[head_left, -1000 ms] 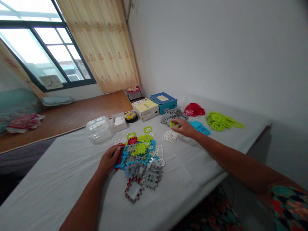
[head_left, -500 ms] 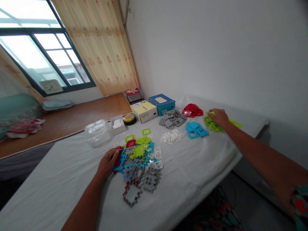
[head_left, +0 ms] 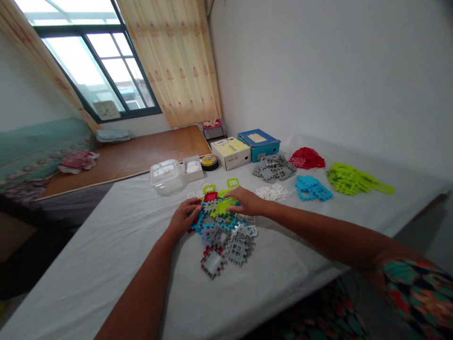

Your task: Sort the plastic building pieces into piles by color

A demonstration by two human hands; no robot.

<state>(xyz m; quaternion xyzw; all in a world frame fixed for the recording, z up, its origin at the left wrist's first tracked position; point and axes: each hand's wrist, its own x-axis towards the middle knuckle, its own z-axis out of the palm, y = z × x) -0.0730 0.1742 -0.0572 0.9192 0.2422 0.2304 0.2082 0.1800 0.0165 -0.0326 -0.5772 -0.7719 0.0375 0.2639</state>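
A mixed heap of interlocking plastic building pieces lies on the white cloth before me. In it are lime green pieces [head_left: 222,208], blue pieces [head_left: 207,221], a red piece [head_left: 211,196] and grey square pieces [head_left: 238,249]. My left hand [head_left: 184,218] rests at the heap's left edge, fingers spread and touching the pieces. Over the right side of the heap reaches my right hand [head_left: 249,202], thumb and fingers apart around the green pieces; nothing is visibly gripped. A dark-edged square frame [head_left: 213,262] lies at the heap's near end.
Behind and right are single-colour piles: grey [head_left: 274,167], red [head_left: 307,158], white [head_left: 272,192], blue [head_left: 313,188] and lime green [head_left: 354,179]. Along the back stand a clear plastic box [head_left: 166,178], a white tray [head_left: 193,169], a round tin [head_left: 210,162], a yellow box [head_left: 230,152] and a blue box [head_left: 259,143].
My right hand has left the lime green pile at the far right and come back to the mixed heap. My left hand stays at the heap's left edge. The view has turned leftward.
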